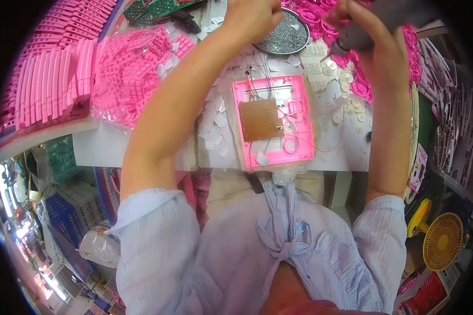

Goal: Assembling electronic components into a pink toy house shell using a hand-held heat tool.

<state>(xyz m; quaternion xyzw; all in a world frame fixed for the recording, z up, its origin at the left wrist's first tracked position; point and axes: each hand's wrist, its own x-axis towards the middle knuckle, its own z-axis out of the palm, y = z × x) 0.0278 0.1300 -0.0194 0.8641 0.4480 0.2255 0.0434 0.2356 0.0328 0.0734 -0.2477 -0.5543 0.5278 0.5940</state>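
Observation:
Near the top edge my left hand [253,20] hangs over the rim of a round dish [257,48] full of small metal screws [283,38]. Its fingers are curled together; whatever they pinch, if anything, is too small to make out. My right hand [372,26] grips a dark grey electric screwdriver [347,41], whose bit points down and left above the bench. Between my forearms lies an open pink plastic housing [306,115]. A brown circuit board [259,119] rests in it, slightly askew, with thin wires running off its top. Neither hand touches the housing.
Bagged pink parts [126,73] and stacked pink strips [47,84] fill the left. Green circuit boards [160,6] lie at the far left. Magenta parts [361,79] and white discs [355,107] lie at right. White paper scraps [213,123] surround the housing. A yellow fan [443,241] stands lower right.

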